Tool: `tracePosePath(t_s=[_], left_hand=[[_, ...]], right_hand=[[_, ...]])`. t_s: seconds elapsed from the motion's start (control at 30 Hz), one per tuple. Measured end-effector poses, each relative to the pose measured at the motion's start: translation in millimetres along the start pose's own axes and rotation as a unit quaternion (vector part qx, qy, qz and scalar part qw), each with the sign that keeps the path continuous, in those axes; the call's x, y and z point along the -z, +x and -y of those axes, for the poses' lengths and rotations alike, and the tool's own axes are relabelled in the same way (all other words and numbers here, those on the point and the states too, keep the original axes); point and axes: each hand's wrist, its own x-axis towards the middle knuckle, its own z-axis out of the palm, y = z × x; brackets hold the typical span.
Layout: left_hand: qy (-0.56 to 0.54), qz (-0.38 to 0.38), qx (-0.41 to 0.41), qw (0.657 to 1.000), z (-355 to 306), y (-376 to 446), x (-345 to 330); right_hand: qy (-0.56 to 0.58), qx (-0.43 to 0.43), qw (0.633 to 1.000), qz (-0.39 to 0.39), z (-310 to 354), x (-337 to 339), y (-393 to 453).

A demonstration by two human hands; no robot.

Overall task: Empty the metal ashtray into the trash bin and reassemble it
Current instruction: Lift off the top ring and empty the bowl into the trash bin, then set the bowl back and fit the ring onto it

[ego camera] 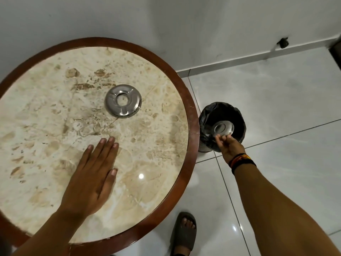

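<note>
So starting on the left: the left hand (93, 179) is lying flat, palm down, fingers spread out loose on the round marble counter (46, 111), not holding anything. The forearm runs off the bottom-left corner, and the counter's left side and near edge get chopped by the frame too. The counter has a dark wooden rim going around the stone.

A bit further in, past the fingertips and well clear of them, the ashtray lid (123, 101) sits by itself on the marble. It's the shiny metal ring piece with a hole through the middle, so you can see stone through it.

Moving right, off the counter's edge, there's a small trash bin (204, 124) on the white tiled floor (276, 93), lined with a black bag. Inside is basically just darkness, can't make out any contents. Its lower left part is hidden behind the counter rim.

The right hand (229, 145) is pinching the ashtray bowl (223, 128) by its near rim with the fingertips, holding it over the bin's mouth. It looks tilted, but which face points up is hard to tell. There are dark bands on that wrist.

Down at the bottom, a foot in a sandal (183, 234), partly cut off.
</note>
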Motion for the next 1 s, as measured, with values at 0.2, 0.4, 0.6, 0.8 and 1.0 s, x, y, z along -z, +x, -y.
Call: tracePosePath(t_s=[0.2, 0.4, 0.6, 0.8, 1.0], left_hand=[[-0.004, 0.004, 0.003, 1.000, 2, 0, -2], [-0.006, -0.007, -0.005, 1.000, 3, 0, 0], [-0.002, -0.021, -0.006, 1.000, 4, -1, -3], [0.005, -0.039, 0.034, 0.999, 4, -4, -5], [-0.017, -0.170, 0.323, 0.931, 3, -15, -4]], right_hand=[[-0.006, -0.008, 1.000, -0.011, 6, -9, -3], [-0.027, -0.014, 0.998, -0.050, 4, -3, -7], [-0.156, 0.114, 0.975, -0.106, 12, -12, -24], [-0.471, 0.490, 0.733, 0.016, 5, -71, -137], [-0.629, 0.553, 0.480, 0.260, -103, -132, -217]])
